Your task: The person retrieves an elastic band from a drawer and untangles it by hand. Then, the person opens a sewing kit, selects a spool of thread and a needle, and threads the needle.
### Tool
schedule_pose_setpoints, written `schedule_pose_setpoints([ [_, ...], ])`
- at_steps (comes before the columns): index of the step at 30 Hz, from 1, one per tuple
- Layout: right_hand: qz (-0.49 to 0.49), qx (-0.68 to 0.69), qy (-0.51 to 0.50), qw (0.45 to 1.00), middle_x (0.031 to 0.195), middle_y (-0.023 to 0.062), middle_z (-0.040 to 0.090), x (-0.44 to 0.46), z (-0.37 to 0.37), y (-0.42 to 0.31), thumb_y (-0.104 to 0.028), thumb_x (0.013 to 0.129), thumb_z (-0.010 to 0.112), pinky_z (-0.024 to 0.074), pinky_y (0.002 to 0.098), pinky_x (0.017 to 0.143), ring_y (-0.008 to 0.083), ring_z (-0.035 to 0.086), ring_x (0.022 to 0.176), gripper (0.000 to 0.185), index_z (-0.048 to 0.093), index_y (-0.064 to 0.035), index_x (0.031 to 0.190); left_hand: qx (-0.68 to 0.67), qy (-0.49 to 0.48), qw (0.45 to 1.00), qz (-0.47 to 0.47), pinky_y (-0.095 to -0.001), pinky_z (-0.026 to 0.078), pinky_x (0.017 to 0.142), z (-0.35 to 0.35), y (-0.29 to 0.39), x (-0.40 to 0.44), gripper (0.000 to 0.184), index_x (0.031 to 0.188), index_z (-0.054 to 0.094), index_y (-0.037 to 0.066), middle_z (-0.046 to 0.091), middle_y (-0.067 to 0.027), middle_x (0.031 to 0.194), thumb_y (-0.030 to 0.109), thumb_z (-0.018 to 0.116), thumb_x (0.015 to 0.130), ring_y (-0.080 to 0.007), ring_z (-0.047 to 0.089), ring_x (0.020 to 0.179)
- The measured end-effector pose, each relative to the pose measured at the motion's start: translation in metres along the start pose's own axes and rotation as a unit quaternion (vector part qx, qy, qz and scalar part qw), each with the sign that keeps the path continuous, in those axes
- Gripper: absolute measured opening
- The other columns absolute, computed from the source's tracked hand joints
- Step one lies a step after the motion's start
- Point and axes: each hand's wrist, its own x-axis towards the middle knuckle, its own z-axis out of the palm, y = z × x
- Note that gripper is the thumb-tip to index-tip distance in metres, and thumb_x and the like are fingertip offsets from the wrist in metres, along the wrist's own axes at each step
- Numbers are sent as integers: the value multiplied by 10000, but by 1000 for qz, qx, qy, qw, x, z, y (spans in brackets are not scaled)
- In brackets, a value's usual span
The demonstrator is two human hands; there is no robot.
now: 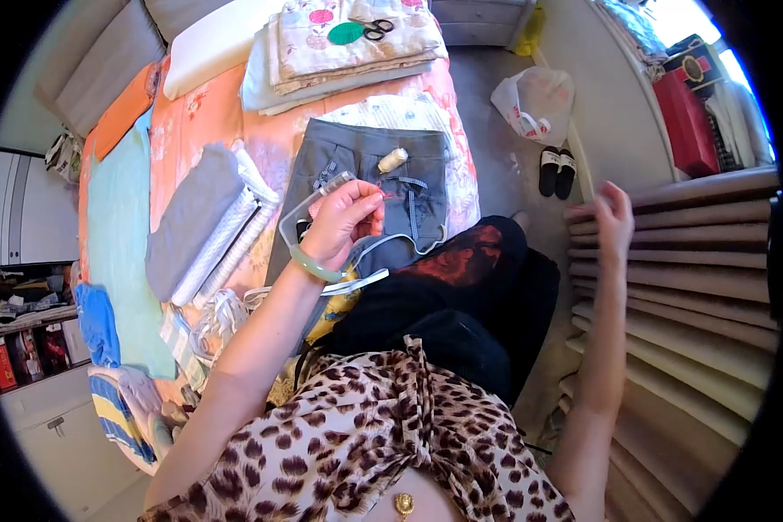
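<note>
My left hand, with a pale green bangle at the wrist, is over a dark grey garment on the bed. Thumb and forefinger are pinched together at a small reddish bit, too small to name. A cream spool of thread lies on the garment just beyond the fingertips. A white band runs below the wrist, and a grey translucent strip curves beside it. Out to the right, my right hand is raised by the curtain with its fingers curled together; what they hold, if anything, is not discernible.
Scissors and a green disc lie on folded bedding. Left of the garment are folded grey cloth and white cords. A pleated curtain, slippers and a plastic bag are at right.
</note>
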Motion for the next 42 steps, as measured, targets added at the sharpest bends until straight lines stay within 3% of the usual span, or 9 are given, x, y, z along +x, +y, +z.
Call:
schedule_pose_setpoints([
  [4,-80,-5,-255,964,985,21,619,-78,100,-94,-59,816,625,465,253,730,99,578,837,259,610,-50,1074,6,-15,1000,0,-204,468,567,5,3,-1,94,916,544,70,581,-17,737,149,592,897,-102,562,612],
  [6,-219,-34,-282,933,928,86,610,-102,135,-125,-71,791,652,495,314,690,205,618,800,257,616,-66,1045,18,-16,1000,0,-203,462,565,9,6,-4,98,918,546,73,585,-16,739,156,593,897,-100,564,613],
  [12,-282,-94,-264,917,817,86,598,-114,176,-135,-79,790,657,476,304,633,214,613,701,121,633,-45,903,35,-21,999,16,-196,446,558,12,11,-12,100,924,549,85,590,-6,745,171,594,899,-91,566,614],
  [15,-231,-50,-261,936,774,93,588,-116,176,-139,-97,785,660,469,342,592,273,593,674,81,614,-48,831,33,-25,999,23,-196,446,556,13,10,-12,100,925,549,83,588,-6,744,168,595,898,-90,565,612],
  [20,-176,-12,-247,953,758,83,606,-107,163,-119,-61,787,653,464,285,600,183,597,662,74,632,-34,852,1,-27,999,34,-201,455,560,2,12,-8,96,927,549,79,586,-13,742,159,593,897,-88,563,609],
  [24,40,113,-273,954,781,-13,614,-92,146,-90,-102,857,624,431,194,650,59,545,710,93,633,-21,901,38,4,997,60,-206,472,581,-22,28,-3,81,924,547,73,585,-17,747,140,584,898,-82,561,625],
  [27,122,146,-279,941,794,-26,623,-91,139,-83,-172,871,627,403,166,623,25,521,679,114,637,-62,900,69,20,995,71,-213,478,608,-37,47,-5,78,943,550,72,581,-13,756,135,572,902,-83,560,663],
  [32,157,110,-294,936,801,-26,635,-95,148,-56,-222,893,584,392,170,598,25,522,665,165,646,-69,904,103,68,989,85,-225,476,633,-55,53,-3,85,962,552,84,576,0,775,144,570,904,-84,556,672],
  [42,337,203,-254,884,784,-14,625,-92,147,4,-238,874,606,421,204,599,60,549,655,171,627,-74,916,-66,157,973,157,-246,515,610,-84,38,15,85,957,570,86,602,-13,785,158,573,912,-113,597,691],
])
